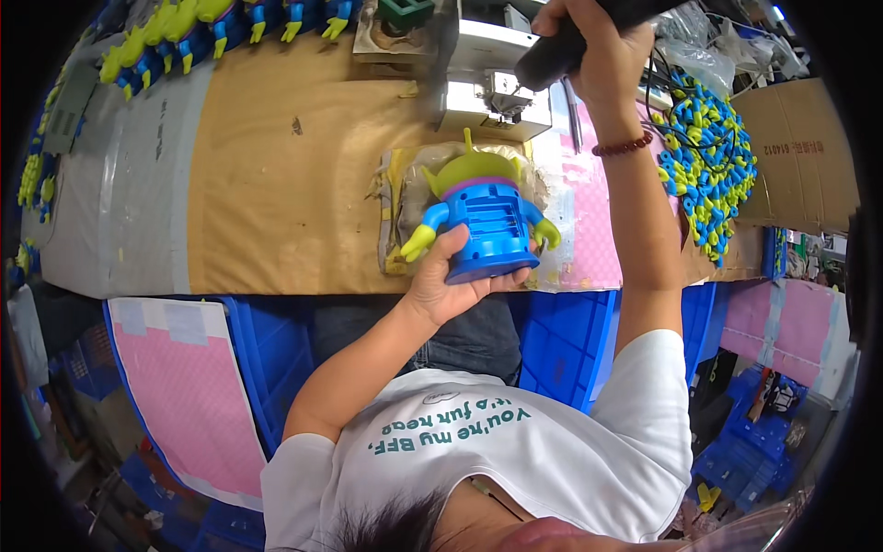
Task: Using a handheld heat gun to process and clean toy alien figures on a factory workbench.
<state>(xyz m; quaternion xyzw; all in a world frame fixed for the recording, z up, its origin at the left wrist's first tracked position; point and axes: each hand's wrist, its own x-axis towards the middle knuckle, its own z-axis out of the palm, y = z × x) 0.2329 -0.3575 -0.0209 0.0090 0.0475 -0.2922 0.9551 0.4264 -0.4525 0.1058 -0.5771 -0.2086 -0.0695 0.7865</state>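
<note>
My left hand [451, 287] is closed around the base of a toy alien figure [478, 198], its thumb at the figure's side. The toy has a yellow-green head with an antenna, a blue body and yellow-green hands. A rectangular slotted recess shows in the body, facing up. Beneath it lies a lumpy beige pad [414, 207] in a yellowish frame. Raised at the top right, my right hand [602, 55] grips a thick black cylindrical tool [555, 61]; its exact kind cannot be made out. The tool is well apart from the toy.
Several similar toy figures [216, 26] line the back left of the brown-covered table [285, 175]. Behind the pad stands a white metal device [497, 101]. Small blue and green parts [708, 166] are heaped at right, beside a cardboard box [791, 152]. Blue crates [570, 340] stand below the table edge.
</note>
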